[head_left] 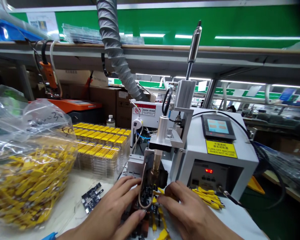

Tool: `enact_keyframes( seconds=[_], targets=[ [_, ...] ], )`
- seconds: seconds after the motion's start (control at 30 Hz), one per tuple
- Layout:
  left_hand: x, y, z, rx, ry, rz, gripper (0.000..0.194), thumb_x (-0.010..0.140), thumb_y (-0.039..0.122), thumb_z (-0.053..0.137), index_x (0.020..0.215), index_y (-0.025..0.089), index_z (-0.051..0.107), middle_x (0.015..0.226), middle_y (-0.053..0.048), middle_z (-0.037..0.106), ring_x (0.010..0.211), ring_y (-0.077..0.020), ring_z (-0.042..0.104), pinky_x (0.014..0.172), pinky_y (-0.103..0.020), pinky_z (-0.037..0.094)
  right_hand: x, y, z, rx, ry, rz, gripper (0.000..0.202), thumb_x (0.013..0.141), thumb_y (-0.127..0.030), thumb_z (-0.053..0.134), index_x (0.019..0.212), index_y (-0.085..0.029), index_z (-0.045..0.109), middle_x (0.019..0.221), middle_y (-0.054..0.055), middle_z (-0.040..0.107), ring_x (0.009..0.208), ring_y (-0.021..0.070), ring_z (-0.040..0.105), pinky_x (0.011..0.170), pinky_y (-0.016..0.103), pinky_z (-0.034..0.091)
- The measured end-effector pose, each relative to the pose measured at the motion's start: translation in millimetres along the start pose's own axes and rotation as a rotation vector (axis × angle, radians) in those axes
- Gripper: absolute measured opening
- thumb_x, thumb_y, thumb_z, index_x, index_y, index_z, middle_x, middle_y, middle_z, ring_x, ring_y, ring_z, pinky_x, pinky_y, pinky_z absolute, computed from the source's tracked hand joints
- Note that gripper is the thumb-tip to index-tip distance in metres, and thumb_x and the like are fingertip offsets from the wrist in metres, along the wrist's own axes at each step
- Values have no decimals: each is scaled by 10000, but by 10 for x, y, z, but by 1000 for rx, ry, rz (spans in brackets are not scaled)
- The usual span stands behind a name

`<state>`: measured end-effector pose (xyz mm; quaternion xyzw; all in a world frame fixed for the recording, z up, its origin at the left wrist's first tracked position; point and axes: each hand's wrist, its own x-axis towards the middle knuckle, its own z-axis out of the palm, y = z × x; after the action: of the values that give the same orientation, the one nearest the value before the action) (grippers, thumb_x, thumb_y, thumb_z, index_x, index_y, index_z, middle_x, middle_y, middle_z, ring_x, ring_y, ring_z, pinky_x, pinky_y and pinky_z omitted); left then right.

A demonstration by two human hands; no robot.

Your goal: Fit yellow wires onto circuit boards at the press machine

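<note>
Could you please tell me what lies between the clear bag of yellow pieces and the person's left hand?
In the head view, a dark circuit board lies on the pale worktop between the clear bag and the left hand.

White streaks of light (260, 37) glare on the green panel (155, 20) above me, and the distant background is soft. Beneath the shelf (70, 55) it turns dim. The plastic bag (42, 125) to my left glints. My left hand (112, 203) and right hand (190, 210) are evenly lit, slightly blurred; the right edge smears, its upper corner dark.
</note>
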<state>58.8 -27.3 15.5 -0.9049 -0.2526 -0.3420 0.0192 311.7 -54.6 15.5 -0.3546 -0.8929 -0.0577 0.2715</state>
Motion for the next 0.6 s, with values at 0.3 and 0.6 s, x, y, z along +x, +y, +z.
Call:
enact_keyframes(
  seconds=[0.3,0.6],
  targets=[
    [-34,-61,46,48,2,12,486,857,278,662,1327,213,557,1285,-106,666,1174,-297,614,955,-436,574,-37,-15,143,121,1,252,166,842,-168,581,996,-160,642,862,107,668,737,273,651,629,382,528],
    [-58,-104,99,115,-49,57,479,907,255,613,1372,217,504,1310,-96,660,1223,-333,579,969,-514,552,18,7,72,252,125,67,301,946,-150,454,1016,-140,747,831,130,689,721,232,658,607,321,536]
  ],
)
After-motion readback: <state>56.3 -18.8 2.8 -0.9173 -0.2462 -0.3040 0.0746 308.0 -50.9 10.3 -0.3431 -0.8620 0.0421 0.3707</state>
